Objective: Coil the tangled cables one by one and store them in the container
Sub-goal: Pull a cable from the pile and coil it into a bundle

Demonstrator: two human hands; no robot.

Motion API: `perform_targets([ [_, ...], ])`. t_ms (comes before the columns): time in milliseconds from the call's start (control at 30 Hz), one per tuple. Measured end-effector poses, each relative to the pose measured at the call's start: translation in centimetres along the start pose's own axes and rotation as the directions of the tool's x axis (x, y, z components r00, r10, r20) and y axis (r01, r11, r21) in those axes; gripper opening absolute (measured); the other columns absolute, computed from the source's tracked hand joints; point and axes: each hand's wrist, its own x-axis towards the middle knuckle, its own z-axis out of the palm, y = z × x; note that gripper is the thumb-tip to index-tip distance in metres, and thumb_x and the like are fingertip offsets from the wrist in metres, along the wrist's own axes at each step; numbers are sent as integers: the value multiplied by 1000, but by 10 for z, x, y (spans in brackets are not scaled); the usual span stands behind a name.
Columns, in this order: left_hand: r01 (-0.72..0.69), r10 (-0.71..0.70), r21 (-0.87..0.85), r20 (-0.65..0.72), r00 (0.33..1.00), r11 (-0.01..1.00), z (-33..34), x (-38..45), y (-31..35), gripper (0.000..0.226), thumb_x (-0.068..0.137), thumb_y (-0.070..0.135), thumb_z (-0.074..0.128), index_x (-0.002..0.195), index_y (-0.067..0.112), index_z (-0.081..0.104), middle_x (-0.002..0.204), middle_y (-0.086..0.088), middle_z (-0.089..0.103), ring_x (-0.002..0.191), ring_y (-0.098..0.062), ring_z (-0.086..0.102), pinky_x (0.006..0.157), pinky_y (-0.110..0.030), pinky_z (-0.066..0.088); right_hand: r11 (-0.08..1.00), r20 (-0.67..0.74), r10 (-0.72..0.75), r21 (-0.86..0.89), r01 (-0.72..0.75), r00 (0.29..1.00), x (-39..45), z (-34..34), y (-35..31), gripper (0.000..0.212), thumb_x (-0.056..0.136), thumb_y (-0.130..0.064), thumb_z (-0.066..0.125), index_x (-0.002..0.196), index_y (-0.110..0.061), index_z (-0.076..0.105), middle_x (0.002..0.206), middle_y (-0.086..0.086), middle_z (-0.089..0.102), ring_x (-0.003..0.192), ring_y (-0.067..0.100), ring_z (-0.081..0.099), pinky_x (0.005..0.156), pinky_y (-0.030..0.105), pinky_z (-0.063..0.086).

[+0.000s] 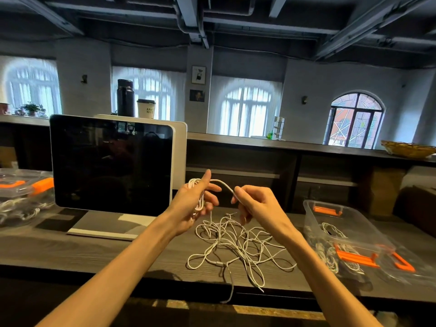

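Observation:
Above the dark wooden table (94, 251), my left hand (195, 204) holds a small coil of white cable (200, 201) wound around its fingers. One strand arcs from the coil to my right hand (257, 206), which pinches it between thumb and fingers. Below both hands a tangled pile of white cables (236, 244) lies on the table, one end hanging over the front edge. At the right stands a clear plastic container (330, 223) with orange latches, coiled white cables inside it.
A large dark screen (111, 164) on a white stand sits at the left. Another clear container with orange latches (21, 192) and cables stands at the far left. A clear lid (405, 263) lies beside the right container. A raised counter runs behind.

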Motion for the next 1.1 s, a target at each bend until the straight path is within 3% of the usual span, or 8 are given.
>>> perform_targets([
  [100,-50,51,21,-85,995,999,10,3,-11,50,103,43,46,111,-2,67,91,-18,77,81,-26,77,66,-28,62,976,-124,-123,-195,97,985,2,18,2,30,105,-31,56,83,-17,70,67,0,65,61,19,60,58,34,51],
  [267,38,-33,-332,21,999,943,18,3,-8,50,105,44,41,121,0,61,109,-18,75,100,-30,74,77,-36,64,897,-124,-201,-421,132,972,3,40,9,24,104,-26,54,89,-19,71,71,-7,69,61,10,64,60,32,56],
  [400,66,-87,-483,-21,996,873,21,8,-12,39,101,44,51,98,7,61,71,-9,63,77,-26,71,74,-40,64,809,-39,-228,-563,167,973,-1,49,9,24,103,-31,51,91,-21,69,74,-3,69,61,14,63,62,43,57],
  [500,12,-49,-485,-65,997,875,15,12,-10,42,97,44,59,69,16,51,53,1,39,46,-9,45,52,-23,53,741,68,-241,-632,229,968,-9,50,5,27,105,-40,45,96,-25,66,71,-6,65,62,15,59,62,43,54],
  [700,-38,3,-219,-159,987,975,0,12,3,57,91,47,67,52,17,39,42,3,35,35,-6,32,35,-17,26,895,137,-102,-419,151,985,-19,29,6,29,103,-46,54,94,-27,74,74,-11,71,66,4,66,68,32,57],
  [867,0,5,67,-87,996,998,1,6,1,52,93,55,59,63,13,58,57,-11,58,56,-21,59,56,-27,53,933,64,-222,-277,231,973,-11,18,-8,22,98,-42,63,93,-24,76,83,-9,72,79,11,68,70,29,56],
  [933,28,-24,157,-23,999,987,6,4,0,56,93,60,57,80,5,61,69,-19,64,60,-24,66,58,-30,58,925,49,-286,-247,289,957,-4,16,-15,19,98,-37,66,98,-22,76,87,-11,72,85,11,69,75,27,56],
  [1100,217,-214,30,356,910,976,1,0,-4,72,87,79,40,73,10,53,50,-2,42,33,-6,31,36,-16,23,941,-20,-279,-203,270,960,9,18,-22,15,92,-32,75,98,-18,77,90,-9,74,88,11,72,80,34,61],
])
